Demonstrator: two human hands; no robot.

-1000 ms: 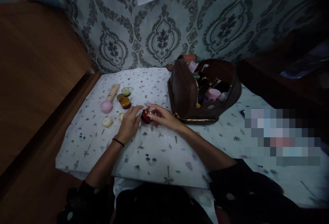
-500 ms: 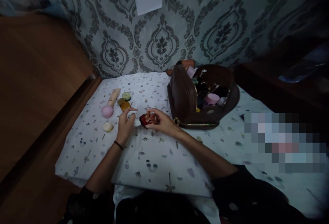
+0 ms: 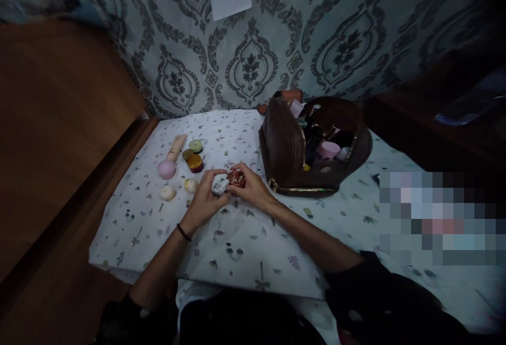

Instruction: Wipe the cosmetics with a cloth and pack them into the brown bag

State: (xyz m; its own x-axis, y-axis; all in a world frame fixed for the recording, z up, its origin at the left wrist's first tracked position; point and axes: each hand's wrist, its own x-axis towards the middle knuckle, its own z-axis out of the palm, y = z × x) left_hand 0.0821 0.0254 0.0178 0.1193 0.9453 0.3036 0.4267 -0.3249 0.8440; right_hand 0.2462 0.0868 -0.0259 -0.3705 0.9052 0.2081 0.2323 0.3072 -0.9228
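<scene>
My left hand is closed around a crumpled white cloth, perhaps a tissue. Pressed up against the cloth is a small red-and-gold container, which the fingers of my right hand grip; its far part is hidden by the cloth and fingers. Just left of my left hand lies a small cream-coloured jar, with a round cream-and-white jar beyond it. An amber-topped dark red jar sits slightly farther back, beside a green-topped pot.
A beige tube with a pink round cap lies at the left of the patterned white sheet. An unzipped brown cosmetics bag full of items stands right of my hands. Wooden furniture borders the left; a papered wall rises behind.
My left hand has moved right and now presses the white cloth against the red-and-gold container. The cream-coloured jar beside that hand has come into sight. The view has shifted slightly.
</scene>
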